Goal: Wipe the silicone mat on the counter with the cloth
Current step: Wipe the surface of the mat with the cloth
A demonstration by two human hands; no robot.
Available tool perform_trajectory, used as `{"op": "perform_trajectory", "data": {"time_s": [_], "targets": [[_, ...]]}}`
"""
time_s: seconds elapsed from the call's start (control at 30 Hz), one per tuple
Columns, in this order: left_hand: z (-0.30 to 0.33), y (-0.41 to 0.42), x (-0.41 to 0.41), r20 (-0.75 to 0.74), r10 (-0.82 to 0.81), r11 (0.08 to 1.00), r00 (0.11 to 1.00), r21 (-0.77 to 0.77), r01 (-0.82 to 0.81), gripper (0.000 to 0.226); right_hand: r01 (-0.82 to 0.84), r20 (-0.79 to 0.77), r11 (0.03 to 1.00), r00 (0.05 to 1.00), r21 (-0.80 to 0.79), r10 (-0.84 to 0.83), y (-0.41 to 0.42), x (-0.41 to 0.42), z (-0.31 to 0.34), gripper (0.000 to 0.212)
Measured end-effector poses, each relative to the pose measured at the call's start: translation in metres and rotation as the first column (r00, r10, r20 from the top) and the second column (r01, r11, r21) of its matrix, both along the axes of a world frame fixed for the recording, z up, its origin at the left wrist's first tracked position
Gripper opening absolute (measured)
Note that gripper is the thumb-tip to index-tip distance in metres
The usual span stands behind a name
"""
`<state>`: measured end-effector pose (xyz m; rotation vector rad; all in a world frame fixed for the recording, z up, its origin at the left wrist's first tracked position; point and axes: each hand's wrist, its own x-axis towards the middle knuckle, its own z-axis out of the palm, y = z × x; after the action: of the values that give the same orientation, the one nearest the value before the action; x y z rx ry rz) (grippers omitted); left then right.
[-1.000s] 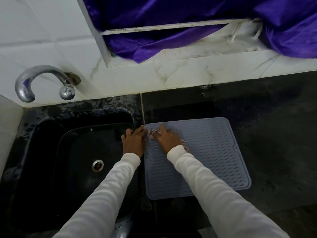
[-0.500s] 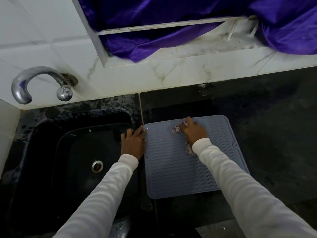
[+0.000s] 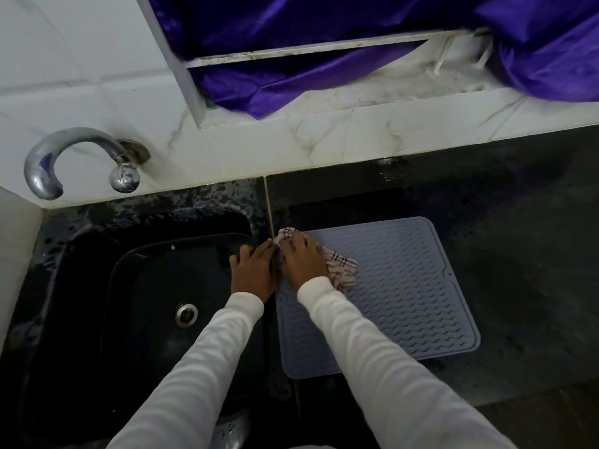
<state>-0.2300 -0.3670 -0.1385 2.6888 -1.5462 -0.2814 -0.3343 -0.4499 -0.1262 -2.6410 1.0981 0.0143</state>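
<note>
A grey silicone mat with a wavy ribbed surface lies flat on the dark counter, right of the sink. My right hand presses a checked cloth down on the mat's far left corner; the cloth sticks out in front of the fingers and to the right of the palm. My left hand rests with spread fingers on the mat's left edge, at the rim of the sink. Both arms wear white sleeves.
A black sink with a metal drain lies to the left. A curved metal tap juts from the white tiled wall. Purple fabric hangs above the ledge. Dark wet counter surrounds the mat.
My right hand slid the cloth right across the mat's far edge, then back left to the far left corner. My left hand stayed on the mat's left edge.
</note>
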Motion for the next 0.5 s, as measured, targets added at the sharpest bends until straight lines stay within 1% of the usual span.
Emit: {"op": "perform_trajectory", "data": {"time_s": [0.07, 0.1, 0.17, 0.23, 0.3, 0.4, 0.5], "targets": [[-0.001, 0.001, 0.000, 0.004, -0.006, 1.000, 1.000, 0.002, 0.006, 0.052, -0.057, -0.063, 0.998, 0.996, -0.019, 0.055, 0.001, -0.007, -0.007, 0.050], [0.000, 0.001, 0.001, 0.002, -0.005, 1.000, 1.000, -0.003, 0.005, 0.051, -0.086, -0.088, 0.995, 0.993, -0.055, 0.080, -0.004, -0.013, -0.008, 0.053], [0.001, 0.000, 0.003, -0.004, -0.005, 1.000, 1.000, 0.001, 0.005, 0.050, -0.154, -0.159, 0.984, 0.978, -0.094, 0.138, -0.018, -0.024, -0.002, 0.053], [0.002, -0.001, 0.003, 0.008, -0.017, 1.000, 1.000, 0.026, 0.017, 0.050, -0.196, -0.231, 0.978, 0.957, -0.073, 0.175, -0.035, -0.035, 0.005, 0.054], [0.005, -0.001, 0.003, 0.004, -0.017, 1.000, 1.000, 0.027, 0.017, 0.050, -0.165, -0.278, 0.986, 0.949, -0.036, 0.149, -0.049, -0.047, 0.011, 0.057], [0.005, 0.000, 0.001, -0.001, -0.017, 1.000, 1.000, 0.025, 0.017, 0.049, -0.107, -0.242, 0.992, 0.966, -0.062, 0.089, -0.066, -0.071, 0.012, 0.053], [0.005, -0.002, 0.001, 0.003, -0.021, 0.999, 1.000, 0.029, 0.021, 0.049, -0.013, -0.254, 0.997, 0.967, -0.069, -0.005, -0.087, -0.096, 0.014, 0.046]]}}
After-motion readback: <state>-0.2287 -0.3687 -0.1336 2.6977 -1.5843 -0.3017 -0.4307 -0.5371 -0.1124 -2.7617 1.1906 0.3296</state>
